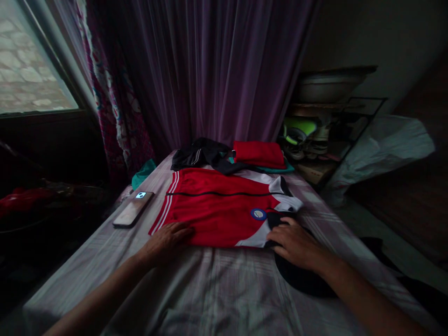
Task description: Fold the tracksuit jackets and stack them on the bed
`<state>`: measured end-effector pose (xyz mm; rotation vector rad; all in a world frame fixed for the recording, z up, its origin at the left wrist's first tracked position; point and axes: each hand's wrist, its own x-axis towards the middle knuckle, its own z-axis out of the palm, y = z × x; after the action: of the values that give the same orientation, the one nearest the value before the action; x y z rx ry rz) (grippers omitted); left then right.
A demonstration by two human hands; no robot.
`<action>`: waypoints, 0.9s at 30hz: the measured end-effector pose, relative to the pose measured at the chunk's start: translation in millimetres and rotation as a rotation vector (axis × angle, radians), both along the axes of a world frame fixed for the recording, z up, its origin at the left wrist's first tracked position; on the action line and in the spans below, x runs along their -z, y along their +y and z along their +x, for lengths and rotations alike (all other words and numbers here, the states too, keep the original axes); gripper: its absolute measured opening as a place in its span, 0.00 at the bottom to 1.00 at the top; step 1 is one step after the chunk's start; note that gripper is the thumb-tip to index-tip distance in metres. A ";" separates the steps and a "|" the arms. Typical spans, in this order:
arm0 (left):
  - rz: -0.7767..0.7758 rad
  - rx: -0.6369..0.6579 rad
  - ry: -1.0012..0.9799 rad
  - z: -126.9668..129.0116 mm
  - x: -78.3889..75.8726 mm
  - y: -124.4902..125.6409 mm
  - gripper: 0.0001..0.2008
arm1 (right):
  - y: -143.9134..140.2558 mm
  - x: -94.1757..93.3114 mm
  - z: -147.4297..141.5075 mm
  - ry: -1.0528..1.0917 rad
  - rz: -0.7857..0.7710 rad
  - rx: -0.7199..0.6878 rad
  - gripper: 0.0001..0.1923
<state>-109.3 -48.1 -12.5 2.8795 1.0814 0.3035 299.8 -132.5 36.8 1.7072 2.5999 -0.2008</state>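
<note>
Fabric of the red jersey (217,205) looks light, limp and slippery; left hand (168,238) and right hand (294,242) lie flat, apart, on its near hem corners, the best grip points.

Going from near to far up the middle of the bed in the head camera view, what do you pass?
Striped bedsheet → red and white jersey, with the left hand and right hand on its near edge → black garment → purple curtain.

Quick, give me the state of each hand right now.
Left hand: open, flat on the near edge of the red jersey.
Right hand: open, fingers resting at the jersey's black-and-white collar end, holding nothing.
</note>
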 end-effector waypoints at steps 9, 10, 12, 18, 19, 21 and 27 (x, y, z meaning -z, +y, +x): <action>0.009 -0.029 -0.030 -15.2 -7.3 -12.7 0.15 | -14.9 -3.0 6.1 -0.035 -0.063 0.023 0.25; 0.011 -0.018 -0.042 -17.0 -7.6 -14.0 0.15 | -16.3 -0.8 9.7 -0.040 -0.074 0.037 0.30; 0.021 -0.005 -0.067 -21.8 -5.9 -15.0 0.16 | -20.4 4.4 19.5 -0.060 -0.100 0.103 0.41; 0.077 -0.094 -0.102 -49.1 1.4 -6.8 0.22 | -44.0 25.1 57.9 -0.019 -0.013 0.352 0.50; 0.058 -0.098 -0.099 -53.9 1.7 -4.4 0.21 | -48.5 28.9 63.9 0.009 0.000 0.396 0.51; 0.002 -0.094 -0.091 -61.2 2.4 0.3 0.19 | -56.4 36.6 73.8 0.070 0.022 0.490 0.52; -0.109 -0.158 -0.149 -61.9 3.9 11.4 0.22 | -65.2 51.5 76.4 0.306 0.028 0.631 0.39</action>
<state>-171.1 -36.7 -16.5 2.6349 1.2578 0.4435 376.1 -197.7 -14.7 2.6371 2.1334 -0.4659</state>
